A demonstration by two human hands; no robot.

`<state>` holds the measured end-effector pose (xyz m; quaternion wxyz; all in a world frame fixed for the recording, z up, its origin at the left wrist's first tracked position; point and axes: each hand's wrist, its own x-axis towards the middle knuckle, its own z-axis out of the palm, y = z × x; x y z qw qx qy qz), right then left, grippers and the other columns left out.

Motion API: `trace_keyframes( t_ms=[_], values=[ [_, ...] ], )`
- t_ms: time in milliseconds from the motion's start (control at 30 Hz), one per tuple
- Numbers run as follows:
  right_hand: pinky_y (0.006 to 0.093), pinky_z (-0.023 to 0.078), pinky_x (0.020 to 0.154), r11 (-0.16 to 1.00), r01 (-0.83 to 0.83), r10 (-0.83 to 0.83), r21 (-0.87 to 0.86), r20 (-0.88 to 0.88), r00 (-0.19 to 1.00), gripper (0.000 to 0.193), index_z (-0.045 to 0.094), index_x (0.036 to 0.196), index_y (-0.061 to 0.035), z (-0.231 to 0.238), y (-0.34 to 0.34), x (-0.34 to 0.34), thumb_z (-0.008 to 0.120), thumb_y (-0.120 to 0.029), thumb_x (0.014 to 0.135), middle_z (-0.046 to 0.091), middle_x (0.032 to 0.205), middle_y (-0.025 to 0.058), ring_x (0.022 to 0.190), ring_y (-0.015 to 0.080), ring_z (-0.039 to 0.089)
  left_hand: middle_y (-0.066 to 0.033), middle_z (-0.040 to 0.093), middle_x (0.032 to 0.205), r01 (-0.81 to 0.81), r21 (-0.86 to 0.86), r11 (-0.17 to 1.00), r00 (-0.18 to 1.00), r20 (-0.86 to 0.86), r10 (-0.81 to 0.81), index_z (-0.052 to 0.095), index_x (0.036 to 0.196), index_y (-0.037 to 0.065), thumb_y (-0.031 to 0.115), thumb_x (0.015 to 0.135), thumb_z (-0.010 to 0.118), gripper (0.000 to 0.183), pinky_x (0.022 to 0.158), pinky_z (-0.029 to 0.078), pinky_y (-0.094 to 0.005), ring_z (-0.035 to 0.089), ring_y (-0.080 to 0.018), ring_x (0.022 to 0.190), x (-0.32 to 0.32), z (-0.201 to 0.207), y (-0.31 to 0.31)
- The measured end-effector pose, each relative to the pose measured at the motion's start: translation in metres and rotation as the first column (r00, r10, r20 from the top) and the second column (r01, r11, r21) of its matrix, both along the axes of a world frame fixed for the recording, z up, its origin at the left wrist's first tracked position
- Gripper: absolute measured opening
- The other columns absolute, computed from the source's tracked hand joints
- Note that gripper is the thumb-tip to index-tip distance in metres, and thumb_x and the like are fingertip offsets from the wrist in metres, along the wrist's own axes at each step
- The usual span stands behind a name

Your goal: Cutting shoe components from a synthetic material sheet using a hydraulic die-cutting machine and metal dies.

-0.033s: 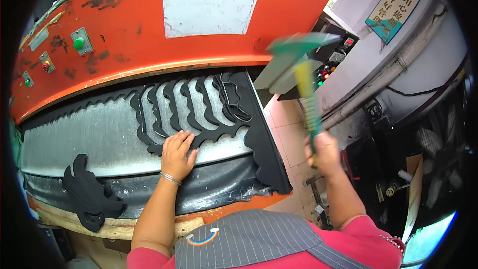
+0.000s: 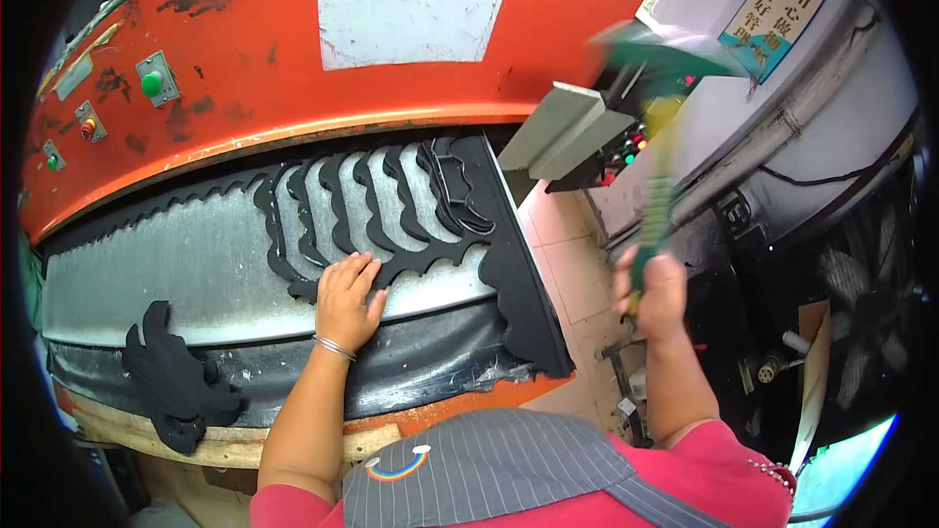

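A black sheet [image 2: 509,264] with several wavy shapes cut out of it lies on the grey bed [image 2: 176,264] of a press. My left hand [image 2: 347,298] rests flat on the sheet's near edge, fingers spread, with a bangle on the wrist. My right hand [image 2: 653,293] is raised off to the right of the bed. It grips the yellow-green handle of a green-headed hammer [image 2: 665,49], which is blurred with motion up beside the press head. A pile of black cut pieces [image 2: 171,376] sits at the bed's front left.
The orange press head [image 2: 293,88] overhangs the bed, with green buttons [image 2: 152,83] at its left and a grey bracket [image 2: 562,127] at its right end. On the right are tiled floor [image 2: 567,254], a wall pipe [image 2: 782,147] and dark machinery [image 2: 851,303].
The hammer's head has swung up and to the right with my right hand. My left hand stays on the black sheet.
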<state>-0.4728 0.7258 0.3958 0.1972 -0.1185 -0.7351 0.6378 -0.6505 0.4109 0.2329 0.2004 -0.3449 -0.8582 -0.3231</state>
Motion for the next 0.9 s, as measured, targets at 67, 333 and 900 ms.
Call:
trace_keyframes(
  t_ms=[67,333,900],
  values=[
    [0.0265,0.040,0.044,0.997,-0.020,0.053,0.075,-0.476,0.878,0.058,0.049,0.097,-0.0053,0.005,-0.002,-0.009,0.041,-0.063,0.090,0.050,0.064,0.0057,0.048,0.0134,0.048,-0.0115,0.058,0.120,0.014,-0.003,1.000,1.000,0.018,-0.014,0.061,0.113,0.005,0.015,0.071,0.072,0.044,0.099,0.036,-0.0445,0.052,-0.0305,0.115,0.001,0.000,-0.001],
    [0.0302,0.040,0.038,1.000,0.016,-0.003,-0.012,0.717,0.697,0.047,0.050,0.084,-0.0042,-0.096,0.032,0.009,0.043,-0.049,0.096,0.049,0.058,0.0066,0.039,0.0138,0.045,-0.0117,0.059,0.119,0.026,-0.003,1.000,1.000,0.001,-0.026,0.061,0.112,0.005,0.016,0.071,0.072,0.044,0.099,0.037,-0.0441,0.052,-0.0306,0.114,-0.004,-0.001,0.002],
    [0.0291,0.055,0.058,0.705,-0.576,0.534,-0.413,-0.224,0.815,0.031,0.046,0.106,0.0102,0.170,0.013,-0.276,0.048,-0.018,0.094,0.058,0.090,0.0180,0.065,0.0195,0.059,-0.0113,0.058,0.124,0.148,-0.046,0.988,0.984,0.107,-0.142,0.058,0.120,0.005,0.028,0.084,0.062,0.043,0.104,0.035,-0.0431,0.049,-0.0304,0.121,-0.041,0.007,0.122]
  ],
)
